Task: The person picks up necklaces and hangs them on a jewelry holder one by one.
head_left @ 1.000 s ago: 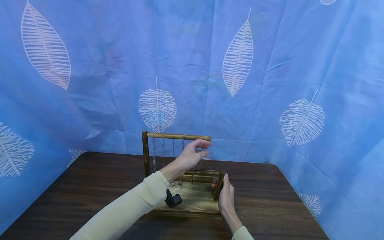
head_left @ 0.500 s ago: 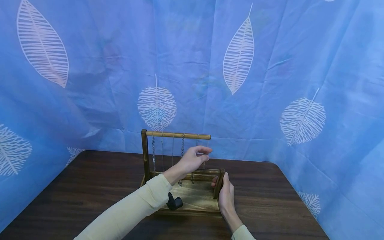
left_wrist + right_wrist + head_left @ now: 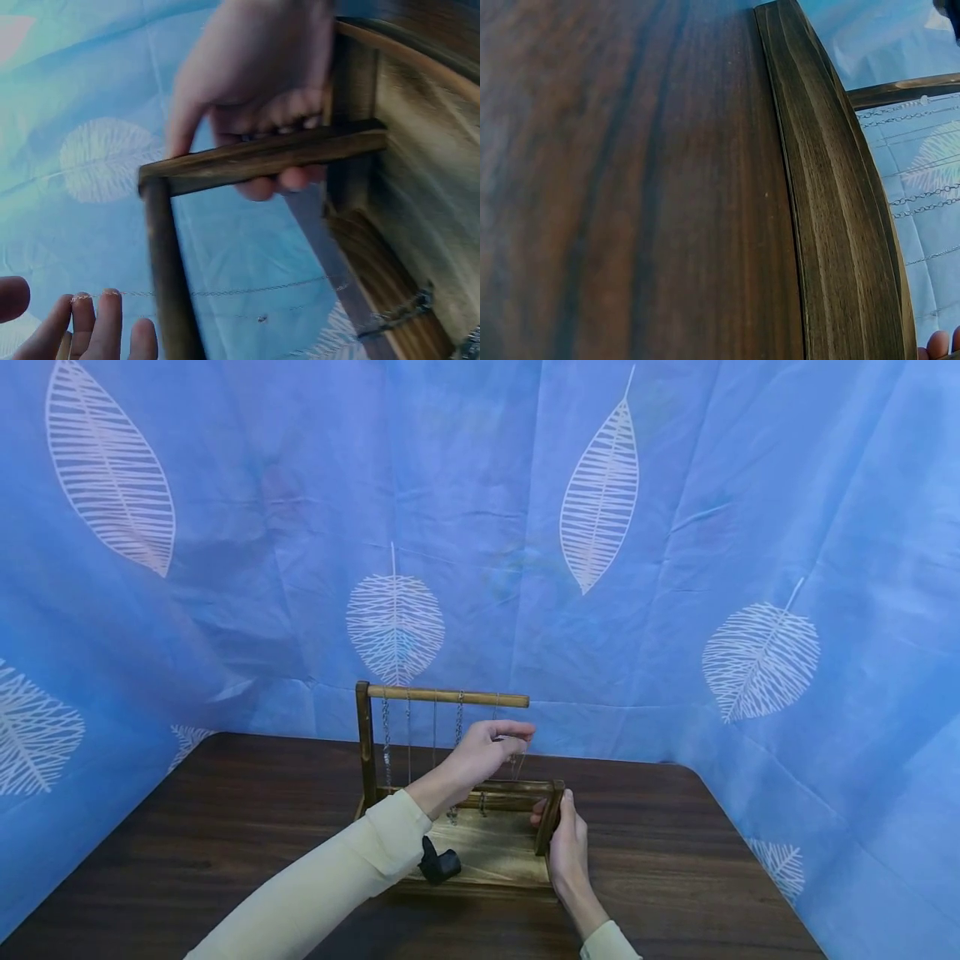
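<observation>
A wooden jewellery stand (image 3: 498, 847) sits on the table, with several chain necklaces (image 3: 460, 718) hanging from its upper rod (image 3: 420, 693). My left hand (image 3: 480, 752) is just below the rod's right end. It holds a thin necklace (image 3: 232, 291), whose chain lies across its fingertips (image 3: 110, 304) in the left wrist view and passes behind the front rail; the thumb stands apart. My right hand (image 3: 572, 852) grips the stand's short right post (image 3: 550, 822), fingers showing on its inner side. The right wrist view catches only its fingertips (image 3: 938, 345).
A dark wood-grain table (image 3: 675, 860) carries the stand. Behind it hangs a blue curtain (image 3: 480, 527) printed with white leaves. The tall left post (image 3: 366, 743) holds up the rod. A black rounded piece (image 3: 441, 864) shows beneath my left sleeve.
My left hand has moved down from the rod's right end and slightly right. A thin chain that hung at that end now hangs from the fingers. The right hand keeps its grip.
</observation>
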{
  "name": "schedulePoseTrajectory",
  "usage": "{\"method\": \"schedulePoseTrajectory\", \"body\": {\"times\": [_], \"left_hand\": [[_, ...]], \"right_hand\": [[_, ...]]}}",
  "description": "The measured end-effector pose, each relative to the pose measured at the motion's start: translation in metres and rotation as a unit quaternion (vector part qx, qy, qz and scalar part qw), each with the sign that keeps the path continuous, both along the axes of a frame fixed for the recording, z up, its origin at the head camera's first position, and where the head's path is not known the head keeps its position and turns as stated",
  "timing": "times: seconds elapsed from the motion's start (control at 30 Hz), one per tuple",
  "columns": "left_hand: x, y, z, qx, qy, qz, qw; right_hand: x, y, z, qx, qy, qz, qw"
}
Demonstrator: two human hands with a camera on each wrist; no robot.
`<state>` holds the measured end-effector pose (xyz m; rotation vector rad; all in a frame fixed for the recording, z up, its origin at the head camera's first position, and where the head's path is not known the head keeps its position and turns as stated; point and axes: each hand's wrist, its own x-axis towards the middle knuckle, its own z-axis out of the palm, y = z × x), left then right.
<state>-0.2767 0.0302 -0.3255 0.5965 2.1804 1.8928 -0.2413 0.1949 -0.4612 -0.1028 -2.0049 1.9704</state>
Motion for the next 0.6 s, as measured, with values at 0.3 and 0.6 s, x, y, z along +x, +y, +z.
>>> {"method": "schedulePoseTrajectory", "body": {"times": [0.3,0.6], "left_hand": [[-0.003,0.012,0.025,0.072,0.011,-0.022,0.9971],[-0.007,0.014,0.044,0.122,-0.005,-0.029,0.9921]], "right_hand": [[0.001,0.000,0.000,0.009,0.000,-0.004,1.000],[0.001,0.001,-0.001,0.013,0.005,0.000,1.000]]}}
